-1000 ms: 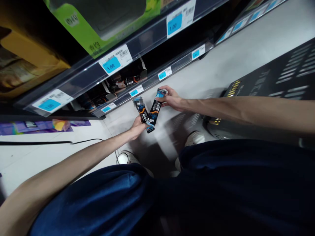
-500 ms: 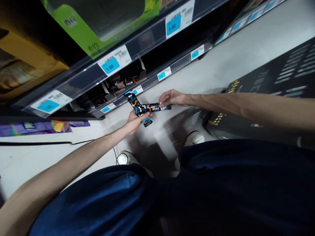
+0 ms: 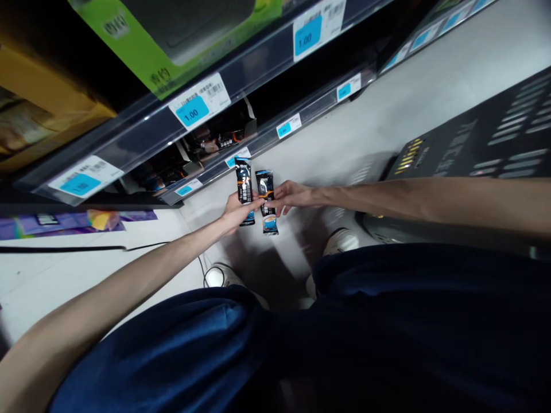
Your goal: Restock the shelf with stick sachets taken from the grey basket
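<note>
Two slim black packets with blue and orange print are held upright, side by side, over the floor in front of the low shelf. My left hand (image 3: 235, 213) is closed around the left packet (image 3: 244, 182), its thumb reaching across toward the other one. The right packet (image 3: 266, 186) is between the fingers and thumb of my right hand (image 3: 293, 196), which grips its right edge. More dark packets (image 3: 226, 139) lie in open boxes on the bottom shelf just beyond my hands.
The bottom shelf edge (image 3: 262, 143) carries price tags. Above it juts a higher shelf edge (image 3: 253, 77) with green and yellow boxes. A dark slotted crate (image 3: 456, 143) stands at the right. A black cable (image 3: 86, 250) runs across the floor at the left, near my shoes.
The two packets were crossed over each other; now they stand apart, side by side. My right hand has turned its packet from lying sideways to upright and moved slightly down.
</note>
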The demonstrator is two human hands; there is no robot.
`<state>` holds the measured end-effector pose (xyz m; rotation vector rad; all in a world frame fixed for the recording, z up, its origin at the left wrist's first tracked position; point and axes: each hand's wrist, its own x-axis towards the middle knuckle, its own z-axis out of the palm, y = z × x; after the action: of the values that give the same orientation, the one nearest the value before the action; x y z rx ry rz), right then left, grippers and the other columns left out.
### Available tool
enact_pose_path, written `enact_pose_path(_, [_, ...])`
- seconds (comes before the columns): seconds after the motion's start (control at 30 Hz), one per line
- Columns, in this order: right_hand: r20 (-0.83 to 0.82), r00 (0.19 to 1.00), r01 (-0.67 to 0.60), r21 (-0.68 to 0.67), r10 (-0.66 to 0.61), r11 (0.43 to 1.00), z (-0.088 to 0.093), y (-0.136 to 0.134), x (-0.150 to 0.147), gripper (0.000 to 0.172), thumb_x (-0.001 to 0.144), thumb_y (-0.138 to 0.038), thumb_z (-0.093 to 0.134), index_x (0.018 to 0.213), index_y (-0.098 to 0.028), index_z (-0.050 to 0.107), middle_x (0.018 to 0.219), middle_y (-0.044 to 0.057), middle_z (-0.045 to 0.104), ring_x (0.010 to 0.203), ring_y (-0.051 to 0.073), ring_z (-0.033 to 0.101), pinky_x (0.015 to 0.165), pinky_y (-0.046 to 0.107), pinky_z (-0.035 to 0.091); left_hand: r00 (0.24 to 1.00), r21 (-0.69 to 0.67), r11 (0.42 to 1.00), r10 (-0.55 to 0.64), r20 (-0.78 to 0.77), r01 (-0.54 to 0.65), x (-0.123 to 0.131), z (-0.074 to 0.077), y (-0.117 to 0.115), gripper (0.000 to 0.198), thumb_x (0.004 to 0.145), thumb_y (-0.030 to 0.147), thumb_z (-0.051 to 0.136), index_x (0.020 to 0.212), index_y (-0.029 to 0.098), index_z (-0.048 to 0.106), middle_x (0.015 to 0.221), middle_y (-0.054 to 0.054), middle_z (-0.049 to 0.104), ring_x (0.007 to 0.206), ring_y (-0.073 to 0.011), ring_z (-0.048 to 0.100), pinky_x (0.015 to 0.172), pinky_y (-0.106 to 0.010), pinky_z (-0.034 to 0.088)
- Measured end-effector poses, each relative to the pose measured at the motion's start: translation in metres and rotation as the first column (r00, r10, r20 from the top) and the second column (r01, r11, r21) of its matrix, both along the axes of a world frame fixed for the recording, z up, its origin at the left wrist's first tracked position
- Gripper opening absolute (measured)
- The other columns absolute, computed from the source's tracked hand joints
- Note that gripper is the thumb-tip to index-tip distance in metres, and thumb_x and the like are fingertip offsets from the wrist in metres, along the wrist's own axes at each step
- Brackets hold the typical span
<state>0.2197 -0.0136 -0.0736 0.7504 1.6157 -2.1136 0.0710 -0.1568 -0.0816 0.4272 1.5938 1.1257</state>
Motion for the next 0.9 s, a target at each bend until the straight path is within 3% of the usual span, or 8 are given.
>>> enact_pose_path(0.13, [-0.067, 0.997, 0.028, 0.011, -0.027, 1.0, -0.006, 0.005, 0.002, 0.039, 0.067, -0.047, 0.084, 0.087, -0.015, 0.077, 0.082, 0.008, 0.075, 0.065, 0.013, 0.067, 0.058, 0.023, 0.052, 1.0, -0.01, 1.0, -0.008, -0.015, 0.008, 0.001, 0.002, 0.001, 0.04, 0.058, 0.036, 0.087, 0.082, 0.015, 0.064, 0.074, 0.0, 0.063, 0.066, -0.0125, 0.057, 0.066, -0.029, 0.047])
enact_pose_path(0.3, [-0.026, 0.996, 0.086, 0.0, -0.085, 0.996, -0.005, 0.009, 0.0, 0.039, 0.064, -0.048, 0.085, 0.08, -0.014, 0.076, 0.074, 0.007, 0.074, 0.063, 0.012, 0.066, 0.059, 0.023, 0.053, 0.998, -0.059, 0.997, -0.057, 0.024, 0.058, 0.001, 0.002, -0.003, 0.042, 0.055, 0.034, 0.089, 0.085, 0.015, 0.066, 0.08, -0.001, 0.065, 0.074, -0.0139, 0.059, 0.071, -0.029, 0.048])
enact_pose_path(0.6, [0.057, 0.996, 0.076, -0.085, -0.071, 0.994, -0.005, 0.003, 0.004, 0.05, 0.066, -0.063, 0.078, 0.086, -0.017, 0.076, 0.079, 0.008, 0.075, 0.066, 0.017, 0.07, 0.06, 0.027, 0.057, 0.991, -0.097, 0.987, -0.12, 0.067, 0.126, 0.004, 0.003, -0.008, 0.037, 0.056, 0.033, 0.088, 0.08, 0.016, 0.066, 0.073, 0.001, 0.064, 0.063, -0.012, 0.054, 0.063, -0.029, 0.044])
enact_pose_path(0.73, [0.076, 0.988, 0.14, -0.039, -0.137, 0.989, -0.009, -0.002, 0.002, 0.057, 0.065, -0.071, 0.073, 0.08, -0.016, 0.073, 0.07, 0.008, 0.073, 0.06, 0.019, 0.068, 0.055, 0.029, 0.057, 0.986, -0.103, 0.982, -0.155, 0.059, 0.161, 0.003, 0.008, -0.007, 0.036, 0.057, 0.036, 0.087, 0.079, 0.017, 0.065, 0.071, 0.001, 0.063, 0.062, -0.0115, 0.053, 0.061, -0.028, 0.042])
enact_pose_path(0.9, [0.068, 0.962, 0.26, 0.044, -0.263, 0.965, -0.005, -0.003, -0.003, 0.052, 0.064, -0.067, 0.078, 0.069, -0.016, 0.068, 0.065, 0.005, 0.07, 0.057, 0.014, 0.064, 0.054, 0.025, 0.057, 0.954, -0.094, 0.953, -0.278, 0.11, 0.288, 0.004, 0.011, -0.009, 0.035, 0.058, 0.037, 0.087, 0.081, 0.017, 0.069, 0.07, -0.001, 0.066, 0.06, -0.0124, 0.055, 0.058, -0.027, 0.042])
